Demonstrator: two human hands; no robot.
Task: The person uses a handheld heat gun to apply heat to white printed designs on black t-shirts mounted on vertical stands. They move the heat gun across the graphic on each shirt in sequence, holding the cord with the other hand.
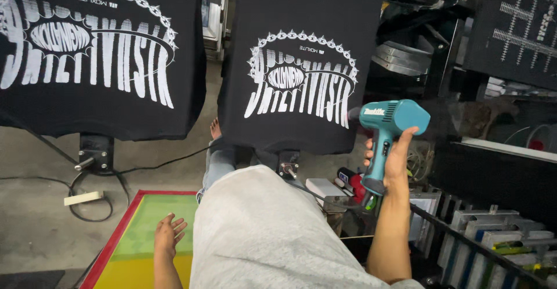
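Head view: the right hand is clamped around the grip of a teal heat gun, right of centre in the frame. The gun's barrel runs level and points left, its nozzle just beside the right edge of the middle black shirt with a white print, which lies flat on a platen in the upper centre. The grip's long axis runs down toward the lower right. The left hand hangs free and slack at lower left, fingers apart, above a red-framed screen on the floor, well apart from the gun. A second printed shirt fills the upper left. Cables trail on the concrete; racks and frames crowd the right side
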